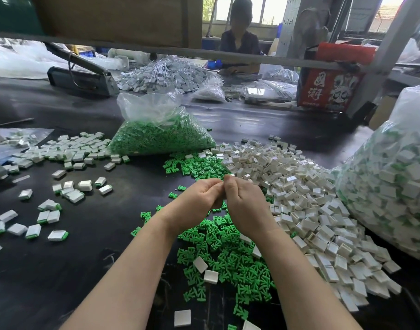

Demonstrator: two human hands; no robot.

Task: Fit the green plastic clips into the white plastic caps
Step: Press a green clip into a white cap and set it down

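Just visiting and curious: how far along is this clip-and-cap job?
Done: assembled caps lie scattered at the left, and a big bag at the right looks full of them. In hand: the left hand and right hand meet fingertip to fingertip; the piece between them is hidden. Left: large heaps of loose green clips and empty white caps, plus a full bag of clips.

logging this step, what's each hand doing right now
Left hand: fingers curled, pinching something too hidden to name.
Right hand: the same, fingertips meeting the left's.
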